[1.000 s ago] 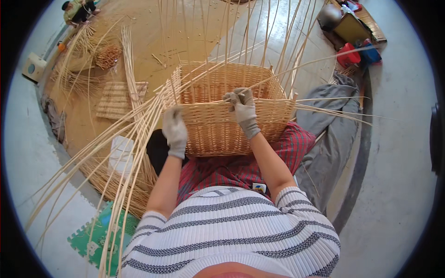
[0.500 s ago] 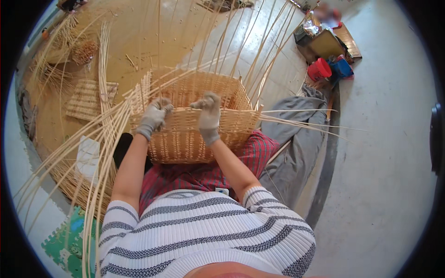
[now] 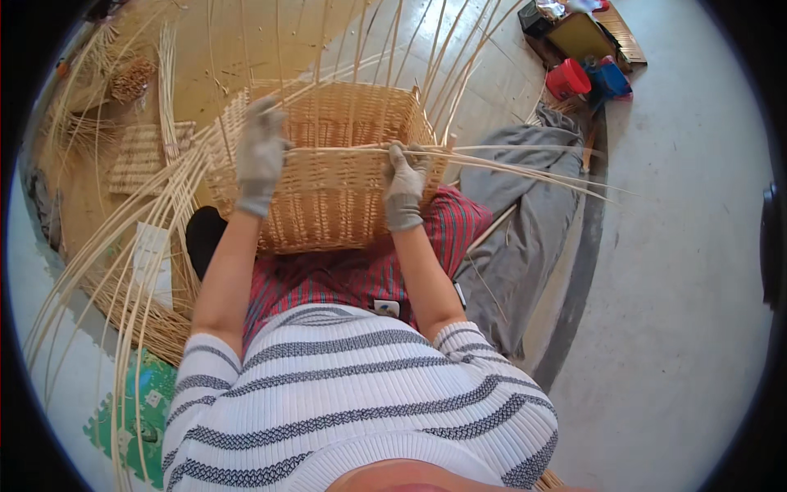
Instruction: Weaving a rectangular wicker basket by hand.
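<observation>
A half-woven wicker basket (image 3: 324, 213) rests tilted on my lap, its inside facing up and away. Long upright canes (image 3: 361, 41) stand from its far wall. Both my hands wear grey-white work gloves. With thumb and fingers over the near rim, my right hand (image 3: 407, 184) is closed on the basket toward its right corner. My left hand (image 3: 261, 156) is raised at the left part of the same rim, smeared by motion, so its fingers cannot be made out. Loose canes (image 3: 533, 170) run out past the right corner, and a thicker bunch (image 3: 152, 221) fans out at the left.
Grey cloth (image 3: 525, 238) lies on the floor at the right. Farther off stand a red bucket (image 3: 568, 79) and a blue container (image 3: 607, 80). On the left are a woven square panel (image 3: 147, 156), bundled canes (image 3: 168, 90) and a green foam mat (image 3: 147, 410).
My right hand has moved right along the rim and grips it near the corner. My left hand has lifted off its earlier grip. The basket sits higher and slightly left in view.
</observation>
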Motion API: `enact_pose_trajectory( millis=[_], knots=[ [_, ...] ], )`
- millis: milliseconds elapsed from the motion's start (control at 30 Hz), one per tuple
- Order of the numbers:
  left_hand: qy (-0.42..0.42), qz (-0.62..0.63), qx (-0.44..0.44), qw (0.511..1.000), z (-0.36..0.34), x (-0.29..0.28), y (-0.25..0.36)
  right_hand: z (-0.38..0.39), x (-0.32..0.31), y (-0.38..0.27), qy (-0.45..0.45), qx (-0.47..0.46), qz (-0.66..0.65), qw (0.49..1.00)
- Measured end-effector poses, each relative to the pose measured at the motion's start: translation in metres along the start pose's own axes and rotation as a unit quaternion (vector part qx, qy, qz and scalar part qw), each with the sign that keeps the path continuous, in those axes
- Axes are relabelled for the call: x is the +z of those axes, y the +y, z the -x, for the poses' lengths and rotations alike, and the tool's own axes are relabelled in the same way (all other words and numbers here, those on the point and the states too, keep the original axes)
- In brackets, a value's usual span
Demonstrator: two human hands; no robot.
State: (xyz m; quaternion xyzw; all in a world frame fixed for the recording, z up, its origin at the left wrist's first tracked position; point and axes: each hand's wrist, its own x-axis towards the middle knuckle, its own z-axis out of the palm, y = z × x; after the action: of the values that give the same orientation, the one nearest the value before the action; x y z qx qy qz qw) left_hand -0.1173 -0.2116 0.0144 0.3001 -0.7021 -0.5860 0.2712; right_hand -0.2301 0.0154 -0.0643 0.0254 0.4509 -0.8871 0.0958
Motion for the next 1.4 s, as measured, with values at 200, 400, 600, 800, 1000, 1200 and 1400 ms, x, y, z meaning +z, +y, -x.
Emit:
enact_pose_trajectory(
  millis=[200,400,600,800,1000,1200,1400],
  knots=[
    [-0.269,-0.123,-0.214,0.931,-0.011,0.041,0.003,-0.037,0.069,-0.012,-0.123,-0.199,0.341,0.910],
    [-0.198,-0.024,-0.296,0.934,-0.018,0.047,-0.021,-0.049,0.128,-0.065,-0.240,-0.252,0.201,0.916],
    [-0.125,0.027,-0.197,0.972,0.003,0.054,-0.008,-0.038,-0.059,-0.054,0.013,-0.075,0.079,0.994],
    [-0.247,0.016,-0.130,0.960,0.021,0.134,0.021,-0.044,-0.069,-0.109,0.049,-0.026,0.145,0.988],
    [-0.218,-0.156,-0.179,0.946,0.010,0.166,0.013,-0.119,0.075,-0.112,-0.159,-0.447,0.587,0.656],
    [-0.238,-0.102,-0.108,0.960,0.013,0.164,-0.002,-0.079,-0.029,-0.138,-0.013,-0.054,0.299,0.953],
    [-0.204,-0.094,-0.131,0.966,0.022,0.164,0.002,-0.129,0.071,-0.123,-0.236,-0.388,0.431,0.780]
  ],
)
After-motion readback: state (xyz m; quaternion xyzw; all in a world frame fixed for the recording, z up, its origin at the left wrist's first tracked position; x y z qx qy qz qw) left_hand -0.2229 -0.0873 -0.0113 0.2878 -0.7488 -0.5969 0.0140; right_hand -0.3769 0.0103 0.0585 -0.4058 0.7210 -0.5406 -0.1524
